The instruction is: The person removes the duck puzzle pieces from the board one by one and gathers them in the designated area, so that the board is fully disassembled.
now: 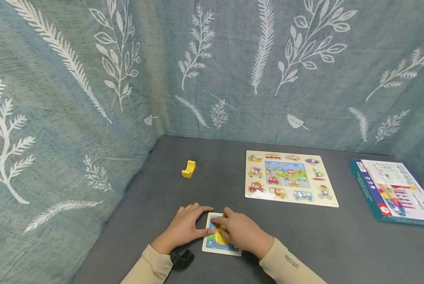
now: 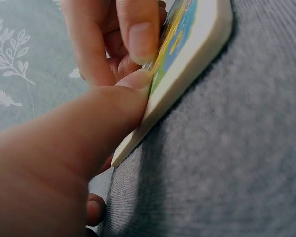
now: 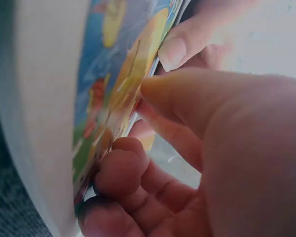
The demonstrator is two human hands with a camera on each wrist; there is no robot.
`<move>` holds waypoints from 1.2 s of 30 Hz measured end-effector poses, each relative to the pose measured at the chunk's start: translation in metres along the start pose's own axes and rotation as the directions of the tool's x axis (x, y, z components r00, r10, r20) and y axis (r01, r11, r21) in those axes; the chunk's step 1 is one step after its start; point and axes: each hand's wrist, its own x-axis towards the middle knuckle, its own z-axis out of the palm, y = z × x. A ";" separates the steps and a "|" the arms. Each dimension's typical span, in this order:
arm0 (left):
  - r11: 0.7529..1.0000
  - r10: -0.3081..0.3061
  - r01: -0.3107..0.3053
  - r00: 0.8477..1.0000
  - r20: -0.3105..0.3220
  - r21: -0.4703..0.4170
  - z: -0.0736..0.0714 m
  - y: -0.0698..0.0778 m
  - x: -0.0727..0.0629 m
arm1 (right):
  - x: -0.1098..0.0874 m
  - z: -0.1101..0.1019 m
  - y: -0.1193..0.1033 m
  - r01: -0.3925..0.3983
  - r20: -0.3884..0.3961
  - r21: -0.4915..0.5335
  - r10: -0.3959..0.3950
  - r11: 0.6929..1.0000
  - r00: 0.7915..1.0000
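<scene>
A small square jigsaw puzzle (image 1: 223,247) with a pale frame lies on the dark cloth, its picture yellow, blue and green. My left hand (image 1: 184,225) is at its left side, fingers near the upper left corner. The left thumb (image 2: 133,96) lies extended on the face near the frame. From the right, my right hand (image 1: 243,232) reaches over the puzzle. Its thumb (image 3: 167,94) touches the yellow part of the picture, with the index finger close by. Whether a loose piece is pinched there is hidden by the fingers.
Farther back lies a large wooden peg puzzle board (image 1: 286,194) with vehicle pieces. A colourful box (image 1: 403,189) is at the far right. A yellow curved block (image 1: 188,169) lies back left. Patterned cloth (image 1: 233,118) hangs behind the table.
</scene>
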 end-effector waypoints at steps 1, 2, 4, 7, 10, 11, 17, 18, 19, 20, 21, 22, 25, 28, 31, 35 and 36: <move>1.000 -0.001 0.001 1.000 0.001 -0.001 -0.001 0.000 -0.001 | 0.000 0.000 0.000 0.005 -0.004 0.008 -0.005 1.000 1.000; 1.000 -0.001 0.001 1.000 0.000 -0.002 -0.001 0.000 -0.001 | 0.001 -0.001 -0.001 0.005 -0.005 0.012 -0.005 1.000 1.000; 1.000 -0.001 0.001 1.000 0.004 -0.005 -0.001 -0.001 -0.002 | 0.002 -0.002 -0.002 -0.008 0.010 0.008 0.008 1.000 1.000; 1.000 0.005 -0.005 1.000 -0.001 -0.004 -0.001 0.000 0.000 | 0.005 -0.006 -0.005 -0.025 0.053 -0.033 0.027 0.999 0.998; 1.000 0.012 -0.012 1.000 -0.016 -0.008 0.000 0.000 0.002 | 0.009 -0.011 -0.006 -0.027 0.091 -0.085 0.035 0.996 0.995; 1.000 0.011 -0.011 1.000 -0.020 -0.010 0.000 0.000 0.003 | 0.010 -0.012 -0.006 -0.020 0.092 -0.100 0.029 0.995 0.995; 1.000 -0.004 0.003 1.000 -0.021 -0.024 0.001 -0.001 0.002 | 0.014 -0.014 -0.007 -0.037 0.088 -0.097 0.046 0.995 0.995; 1.000 -0.005 0.005 1.000 -0.018 -0.027 0.002 -0.001 0.002 | 0.014 -0.014 -0.007 -0.045 0.087 -0.089 0.052 0.995 0.995; 1.000 -0.007 0.006 1.000 -0.015 -0.028 0.002 -0.001 0.001 | 0.014 -0.015 -0.008 -0.048 0.086 -0.085 0.056 0.995 0.995; 1.000 -0.006 0.005 1.000 -0.014 -0.030 0.002 -0.001 0.001 | 0.014 -0.015 -0.009 -0.047 0.085 -0.086 0.054 0.995 0.995; 1.000 -0.006 0.006 1.000 -0.015 -0.028 0.001 -0.002 0.000 | 0.015 -0.016 -0.010 -0.041 0.082 -0.091 0.048 0.995 0.995; 1.000 -0.004 0.004 1.000 -0.017 -0.029 0.001 -0.002 0.000 | 0.015 -0.016 -0.009 -0.035 0.084 -0.102 0.044 0.994 0.996; 1.000 0.000 0.000 1.000 -0.020 -0.023 0.001 -0.001 0.001 | 0.018 -0.017 -0.008 -0.028 0.084 -0.123 0.038 0.992 0.996; 1.000 0.003 -0.003 1.000 -0.016 -0.018 0.000 -0.001 0.002 | 0.023 -0.017 -0.006 -0.035 0.085 -0.122 0.046 0.992 0.995; 1.000 -0.002 0.002 1.000 -0.011 -0.017 -0.001 -0.001 0.002 | 0.027 -0.016 -0.004 -0.034 0.091 -0.104 0.044 0.994 0.995; 1.000 -0.008 0.008 1.000 -0.006 -0.021 -0.001 -0.001 0.000 | 0.029 -0.015 -0.002 -0.030 0.105 -0.076 0.038 0.997 0.994; 1.000 -0.008 0.008 1.000 -0.006 -0.025 -0.001 -0.001 0.000 | 0.029 -0.015 -0.001 -0.030 0.102 -0.064 0.037 0.998 0.994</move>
